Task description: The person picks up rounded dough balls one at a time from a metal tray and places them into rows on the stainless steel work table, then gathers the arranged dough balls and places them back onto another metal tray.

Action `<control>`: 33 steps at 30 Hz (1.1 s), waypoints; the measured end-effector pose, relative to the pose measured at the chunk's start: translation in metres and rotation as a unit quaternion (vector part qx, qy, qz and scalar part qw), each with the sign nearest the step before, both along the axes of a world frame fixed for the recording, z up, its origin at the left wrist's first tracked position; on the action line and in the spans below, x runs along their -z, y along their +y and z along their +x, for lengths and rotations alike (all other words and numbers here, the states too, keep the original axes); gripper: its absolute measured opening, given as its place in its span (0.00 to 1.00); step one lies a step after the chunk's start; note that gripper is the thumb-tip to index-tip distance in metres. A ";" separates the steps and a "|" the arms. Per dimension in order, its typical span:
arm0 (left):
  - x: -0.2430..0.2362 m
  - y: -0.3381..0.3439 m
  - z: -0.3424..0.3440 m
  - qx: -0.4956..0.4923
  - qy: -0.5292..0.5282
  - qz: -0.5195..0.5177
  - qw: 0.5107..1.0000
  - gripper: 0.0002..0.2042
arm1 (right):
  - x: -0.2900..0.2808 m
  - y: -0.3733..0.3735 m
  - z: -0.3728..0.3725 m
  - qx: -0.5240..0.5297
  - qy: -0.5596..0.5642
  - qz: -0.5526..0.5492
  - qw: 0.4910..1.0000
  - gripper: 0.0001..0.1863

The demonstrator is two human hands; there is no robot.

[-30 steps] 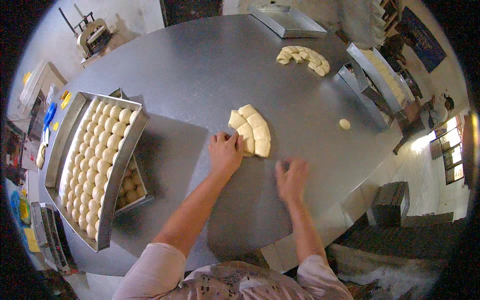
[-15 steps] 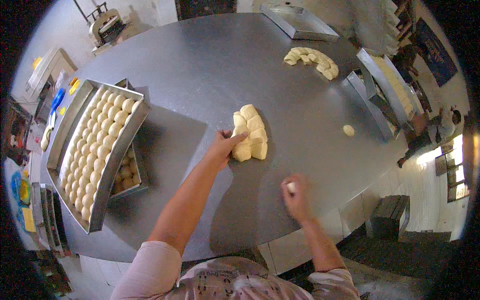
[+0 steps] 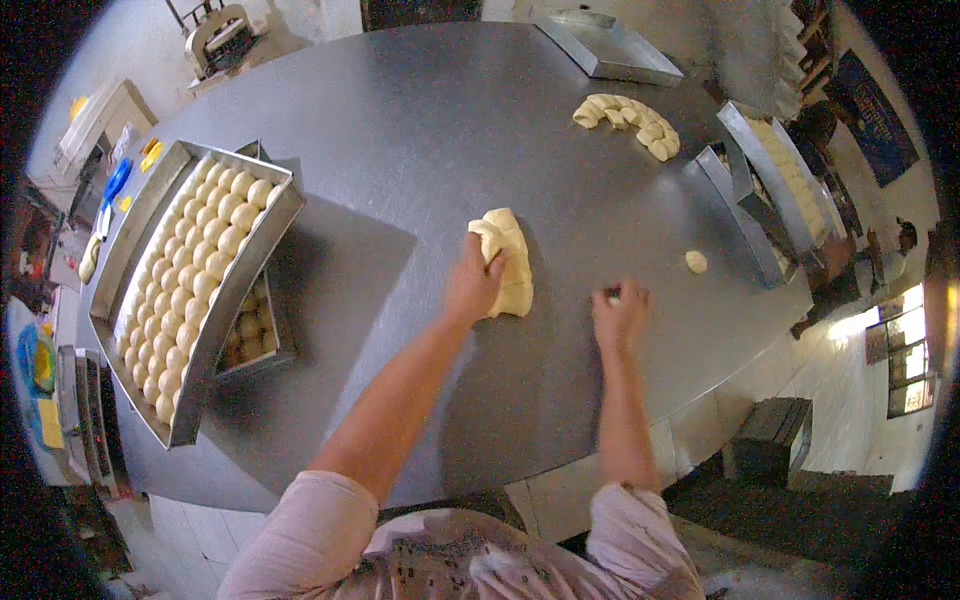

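1. A big grey metal table (image 3: 380,120) fills most of the room, with a pale wall (image 3: 300,20) behind it and pale floor tiles (image 3: 560,495) on the near side.
2. A soft, pale yellow dough slab (image 3: 515,268) lies near the middle of the table, in front of the person. It has lines that mark it into chunky bits.
3. The left hand (image 3: 474,277) is on the left side of the dough slab. Its thumb and fingers grip the dough, and the hand hides part of it.
4. The right hand (image 3: 621,318) is down by the table, to the right of the dough slab and apart from it. Its fingers are curled in. A tiny pale spot shows by them, but I cannot tell if they hold anything.
5. One smooth dough ball (image 3: 696,262) sits alone on the table, a little past the right hand and to its right.
6. Farther back, a curved strip of cut dough (image 3: 655,135) lies on the table.
7. Behind that strip, a shallow metal tray (image 3: 610,55) rests at the far edge.
8. At the right edge, a long metal tray (image 3: 752,150) holds pale dough, with another metal box (image 3: 735,220) just beside it.
9. On the left, a big tilted tray (image 3: 270,225) is full of round dough balls (image 3: 200,255) in rows. It sits over a lower tray (image 3: 255,366) with more balls in it.
10. Past the big tray, a blue thing (image 3: 118,180) and a yellow thing (image 3: 150,155) lie at the table's left edge.
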State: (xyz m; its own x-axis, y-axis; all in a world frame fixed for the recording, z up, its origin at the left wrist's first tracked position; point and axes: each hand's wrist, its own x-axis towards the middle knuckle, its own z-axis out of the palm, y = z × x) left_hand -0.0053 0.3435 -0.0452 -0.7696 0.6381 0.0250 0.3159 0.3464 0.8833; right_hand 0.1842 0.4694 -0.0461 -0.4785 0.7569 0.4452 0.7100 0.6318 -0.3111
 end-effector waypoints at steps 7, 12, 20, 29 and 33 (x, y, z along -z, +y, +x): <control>-0.005 -0.156 -0.051 0.012 0.077 -0.245 0.966 0.17 | 0.028 -0.018 0.019 -0.053 0.086 -0.139 0.985 0.11; -0.020 -0.241 -0.041 -0.043 0.022 -0.258 0.965 0.17 | 0.009 -0.016 -0.027 -0.053 -0.030 -0.005 0.998 0.09; -0.056 -0.329 -0.012 -0.119 -0.035 -0.303 0.945 0.16 | 0.028 -0.001 0.006 -0.009 -0.086 -0.035 0.996 0.13; -0.046 -0.479 0.005 -0.388 -0.008 -0.203 0.899 0.10 | -0.055 -0.029 -0.047 -0.147 0.359 -0.490 0.780 0.20; -0.052 -0.528 -0.004 -0.411 -0.007 -0.193 0.891 0.09 | -0.153 -0.201 -0.210 -0.432 0.279 -0.556 0.654 0.21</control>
